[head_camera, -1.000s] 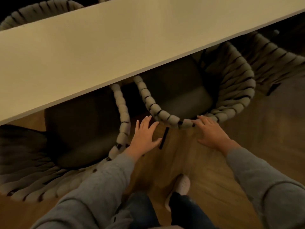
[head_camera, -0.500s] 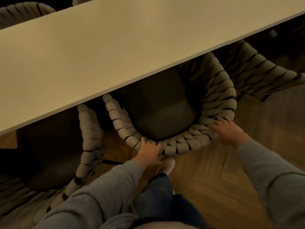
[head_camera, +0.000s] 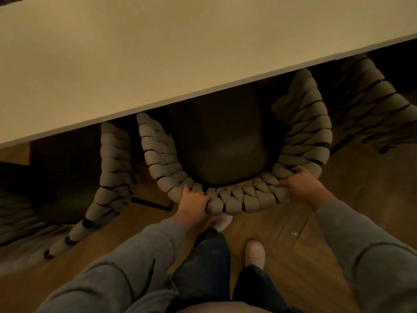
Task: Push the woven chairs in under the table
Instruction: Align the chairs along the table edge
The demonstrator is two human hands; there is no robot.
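At centre frame, the left hand (head_camera: 194, 203) and right hand (head_camera: 302, 188) gripped the middle woven chair (head_camera: 250, 201) by its back rim.
Fingers of each hand were curled over the rim, clamped on it. The seat lay partly under the table (head_camera: 158, 64) edge; a second woven chair (head_camera: 112, 159) stood at left, a third woven chair (head_camera: 379, 102) at upper right.

Dim, warm yellowish light; the pale flat desk (head_camera: 135, 64) top is brightest, deep shadow beneath it, soft overall blur, wide-angle bending at edges.
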